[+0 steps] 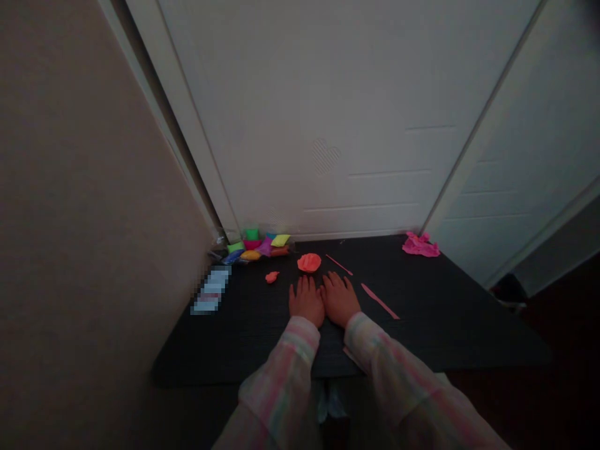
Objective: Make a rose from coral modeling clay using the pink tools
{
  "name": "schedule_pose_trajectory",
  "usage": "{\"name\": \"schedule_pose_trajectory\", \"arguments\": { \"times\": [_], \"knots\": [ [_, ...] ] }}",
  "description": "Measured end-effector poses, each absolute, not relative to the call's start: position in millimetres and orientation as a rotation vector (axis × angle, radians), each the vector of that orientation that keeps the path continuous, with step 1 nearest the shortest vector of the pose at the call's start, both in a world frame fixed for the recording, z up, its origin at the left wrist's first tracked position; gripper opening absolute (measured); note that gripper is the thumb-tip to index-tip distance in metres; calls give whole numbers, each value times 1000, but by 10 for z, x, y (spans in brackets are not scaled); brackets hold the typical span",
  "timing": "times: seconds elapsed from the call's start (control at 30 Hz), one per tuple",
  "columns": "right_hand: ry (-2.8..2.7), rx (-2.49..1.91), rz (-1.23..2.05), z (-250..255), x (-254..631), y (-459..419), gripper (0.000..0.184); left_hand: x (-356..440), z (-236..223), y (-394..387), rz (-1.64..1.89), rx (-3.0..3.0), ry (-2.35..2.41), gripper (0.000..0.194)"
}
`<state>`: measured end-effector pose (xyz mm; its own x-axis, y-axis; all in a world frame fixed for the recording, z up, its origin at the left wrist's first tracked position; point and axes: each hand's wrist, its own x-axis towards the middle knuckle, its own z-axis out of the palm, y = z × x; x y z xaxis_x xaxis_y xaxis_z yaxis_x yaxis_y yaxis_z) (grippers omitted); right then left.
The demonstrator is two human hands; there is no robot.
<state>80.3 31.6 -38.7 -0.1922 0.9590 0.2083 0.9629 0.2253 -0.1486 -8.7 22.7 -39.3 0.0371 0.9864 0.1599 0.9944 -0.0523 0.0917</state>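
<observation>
My left hand lies flat on the black table, palm down, fingers pointing forward. Close beside it rests my right hand, also flat with the fingers stretched out. Nothing shows in either hand; what is under the palms is hidden. Just beyond the left fingertips sits an orange-red ruffled clay piece, shaped like an open flower. A small lump of the same colour is to its left. Near my right hand lie a thin pink stick and a pink plastic modelling knife.
Packets of coloured clay are piled at the back left. A blurred-out pale rectangle lies by the left edge. Crumpled pink material sits at the back right. A white panel stands behind the table, a wall at left.
</observation>
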Motion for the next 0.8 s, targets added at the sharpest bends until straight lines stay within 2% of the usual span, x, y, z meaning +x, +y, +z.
{"name": "schedule_pose_trajectory", "arguments": {
  "times": [0.5,0.8],
  "knots": [
    [-2382,-1685,-25,-354,902,-348,44,-135,-411,-474,-307,-2280,-2028,45],
    [-2317,-1828,-17,-417,856,143,46,-104,-430,21,-265,-2256,-2141,46]
  ]
}}
